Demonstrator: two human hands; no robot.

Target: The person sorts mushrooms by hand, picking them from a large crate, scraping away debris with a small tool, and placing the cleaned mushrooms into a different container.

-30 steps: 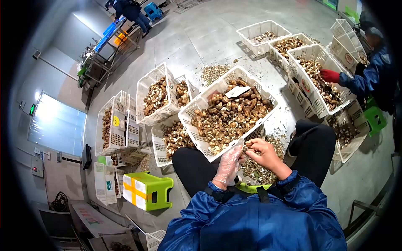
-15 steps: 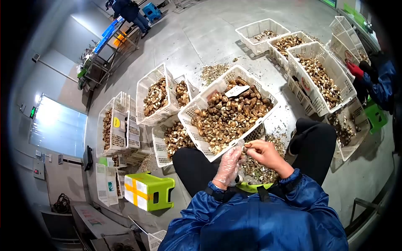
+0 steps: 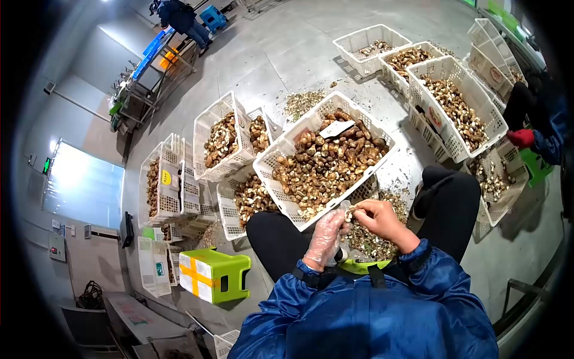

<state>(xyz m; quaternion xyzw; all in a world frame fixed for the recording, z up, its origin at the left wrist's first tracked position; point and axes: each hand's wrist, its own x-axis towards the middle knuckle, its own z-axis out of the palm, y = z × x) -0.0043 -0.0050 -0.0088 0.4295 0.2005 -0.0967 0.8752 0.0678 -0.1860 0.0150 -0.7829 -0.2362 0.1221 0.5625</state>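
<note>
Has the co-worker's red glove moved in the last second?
Yes. The red glove has come off the long crate, rightward and down, and now sits near the green stool.

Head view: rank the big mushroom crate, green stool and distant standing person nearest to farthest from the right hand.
1. Big mushroom crate, just ahead of the right hand gripping a mushroom.
2. Green stool, on the left floor.
3. Standing person, far top-left.
</note>
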